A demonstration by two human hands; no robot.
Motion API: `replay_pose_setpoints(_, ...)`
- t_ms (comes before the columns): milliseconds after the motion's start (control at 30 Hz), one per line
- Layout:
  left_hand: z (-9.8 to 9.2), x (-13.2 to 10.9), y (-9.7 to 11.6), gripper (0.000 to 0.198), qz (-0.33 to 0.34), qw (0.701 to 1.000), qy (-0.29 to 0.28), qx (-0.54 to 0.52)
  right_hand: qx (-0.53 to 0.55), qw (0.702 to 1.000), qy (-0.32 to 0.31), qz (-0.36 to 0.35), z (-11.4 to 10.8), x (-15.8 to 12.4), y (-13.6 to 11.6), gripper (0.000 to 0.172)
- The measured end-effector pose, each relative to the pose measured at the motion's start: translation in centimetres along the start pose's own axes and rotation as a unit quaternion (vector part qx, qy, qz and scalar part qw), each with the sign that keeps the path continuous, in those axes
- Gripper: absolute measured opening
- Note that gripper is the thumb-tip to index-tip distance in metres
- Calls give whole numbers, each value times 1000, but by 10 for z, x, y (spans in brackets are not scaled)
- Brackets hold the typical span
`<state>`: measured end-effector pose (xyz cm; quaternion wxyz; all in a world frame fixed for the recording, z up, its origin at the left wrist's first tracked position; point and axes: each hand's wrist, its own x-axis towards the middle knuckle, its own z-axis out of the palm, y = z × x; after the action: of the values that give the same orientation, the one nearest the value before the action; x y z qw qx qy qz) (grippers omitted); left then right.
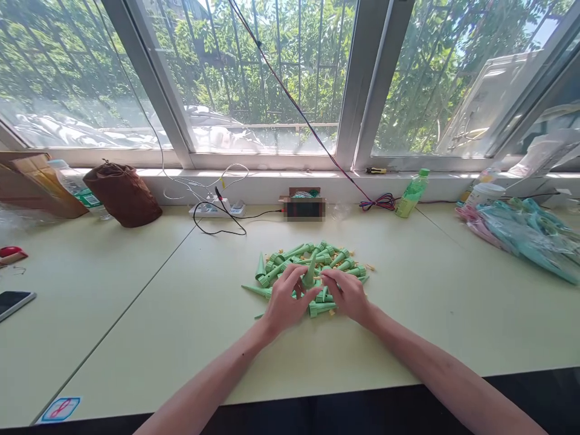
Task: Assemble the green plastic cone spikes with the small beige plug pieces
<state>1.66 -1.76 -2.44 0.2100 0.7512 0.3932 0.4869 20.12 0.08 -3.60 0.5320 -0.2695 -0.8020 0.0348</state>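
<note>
A heap of green plastic cone-shaped spikes (312, 266) with small yellow bits among them lies on the pale table (181, 326). My left hand (285, 299) rests at the heap's near edge, its fingers closed around one green spike (310, 270) that points upward. My right hand (347, 293) sits just to the right, fingertips pinched together near that spike's base. What the right fingers hold is too small to name.
A power strip with cables (217, 208) and a small box (302, 204) stand by the window sill. A brown bag (122, 193), a water bottle (79, 188), a green bottle (411, 194), a phone (13, 301) and plastic-wrapped packs (521, 235) lie around.
</note>
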Motion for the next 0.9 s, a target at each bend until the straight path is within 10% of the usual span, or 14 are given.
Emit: replay_pose_setpoints(900, 0, 0, -3, 20, 65, 998, -9, -2, 9, 999, -43, 17, -2, -2, 2, 8)
